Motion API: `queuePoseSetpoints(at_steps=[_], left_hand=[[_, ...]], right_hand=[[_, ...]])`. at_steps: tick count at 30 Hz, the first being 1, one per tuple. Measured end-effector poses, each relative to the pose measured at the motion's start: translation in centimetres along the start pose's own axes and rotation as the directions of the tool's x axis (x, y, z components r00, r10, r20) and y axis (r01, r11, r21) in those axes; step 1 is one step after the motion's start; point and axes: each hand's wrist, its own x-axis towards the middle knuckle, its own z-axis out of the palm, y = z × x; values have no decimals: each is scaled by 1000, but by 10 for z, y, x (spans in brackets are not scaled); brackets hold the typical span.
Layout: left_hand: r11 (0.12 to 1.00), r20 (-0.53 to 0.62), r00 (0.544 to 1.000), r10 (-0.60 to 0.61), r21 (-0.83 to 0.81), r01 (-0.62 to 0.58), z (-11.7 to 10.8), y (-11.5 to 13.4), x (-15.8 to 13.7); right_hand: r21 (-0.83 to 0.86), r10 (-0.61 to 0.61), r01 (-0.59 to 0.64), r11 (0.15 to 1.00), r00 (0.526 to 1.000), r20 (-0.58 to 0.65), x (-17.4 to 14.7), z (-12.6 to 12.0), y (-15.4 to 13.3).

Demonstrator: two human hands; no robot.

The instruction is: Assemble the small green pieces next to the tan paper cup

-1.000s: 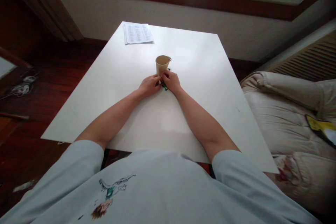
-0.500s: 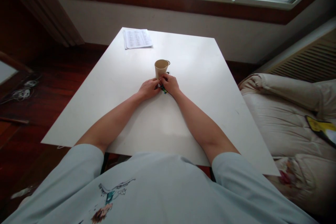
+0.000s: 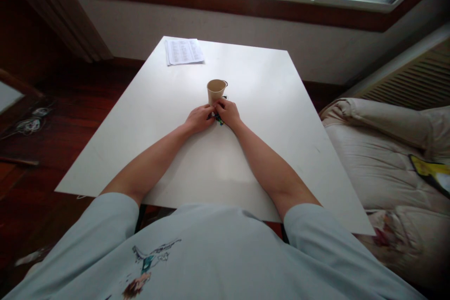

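A tan paper cup [image 3: 216, 91] stands upright near the middle of the white table [image 3: 225, 164], with a dark curved edge at the right of its rim. My left hand [image 3: 200, 118] rests just in front of the cup, its fingers bent inward. From the other side my right hand [image 3: 228, 111] meets it, thumb and fingers pinched together close to the cup's base. Between and below my hands shows a small dark item with green and blue bits [image 3: 219, 119]; my fingers cover most of it, and its kind is unclear. A small black-and-white bit [image 3: 225, 98] peeks out behind my right hand.
Printed sheets [image 3: 184, 51] lie at the table's far left corner. A beige sofa [image 3: 379, 150] with a yellow and black item [image 3: 431, 173] stands along the right side. Cables [image 3: 31, 122] lie on the left. Beyond the table are a wall and windows.
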Motion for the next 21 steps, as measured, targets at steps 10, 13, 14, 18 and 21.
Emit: queuePoseSetpoints(at_steps=[10,13,14,18,21], left_hand=[[1000,2,1000,-3,8,3,-1,0,0],[1000,5,1000,-7,5,7,-1,1,0],[1000,6,1000,-7,5,7,-1,2,0],[1000,3,1000,-9,7,9,-2,2,0],[1000,3,1000,-10,5,10,-2,2,0]], right_hand=[[-12,-1,1,1000,1000,11,0,-1,-1],[-10,9,-9,1000,1000,12,0,-1,0],[-11,9,-9,1000,1000,15,0,-2,0],[-15,7,-7,1000,1000,17,-1,-3,-3],[-14,11,-11,1000,1000,15,-1,-4,-4]])
